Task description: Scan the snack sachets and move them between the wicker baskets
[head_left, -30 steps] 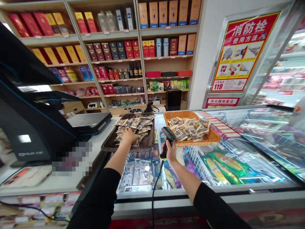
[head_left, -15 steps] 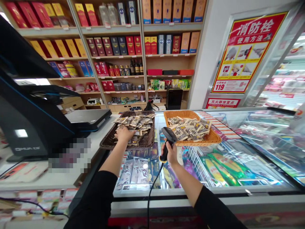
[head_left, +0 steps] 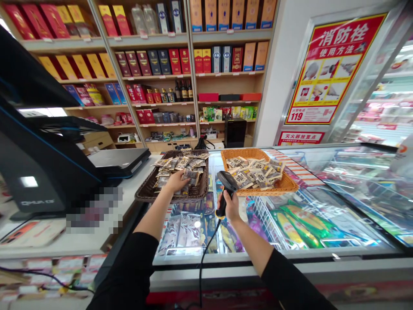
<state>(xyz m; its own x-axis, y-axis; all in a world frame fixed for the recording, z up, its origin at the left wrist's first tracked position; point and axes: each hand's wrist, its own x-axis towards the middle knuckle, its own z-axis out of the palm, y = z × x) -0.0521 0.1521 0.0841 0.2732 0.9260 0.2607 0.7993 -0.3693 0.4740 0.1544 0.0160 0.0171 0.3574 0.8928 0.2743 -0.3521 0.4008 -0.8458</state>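
My left hand [head_left: 176,182] is over the dark brown wicker basket [head_left: 146,190] and pinches a small snack packet [head_left: 190,176] lifted from the pile of packets [head_left: 179,165] in it. My right hand [head_left: 231,206] grips the handle of a black corded barcode scanner [head_left: 226,183], its head turned toward the orange wicker basket [head_left: 284,186], which holds several similar packets [head_left: 254,170]. Both baskets rest on the glass lid of a chest freezer [head_left: 322,202].
A black till screen and stand [head_left: 35,142] fill the counter at left, with a flat black scale [head_left: 118,159] beside it. Shelves of boxed goods [head_left: 180,64] line the back wall. A red fire-hydrant poster [head_left: 329,73] hangs on the right. The scanner cable [head_left: 201,262] hangs down in front of the freezer.
My left hand has risen from flat on the pile and now holds one packet raised toward the right. The scanner hand has hardly moved.
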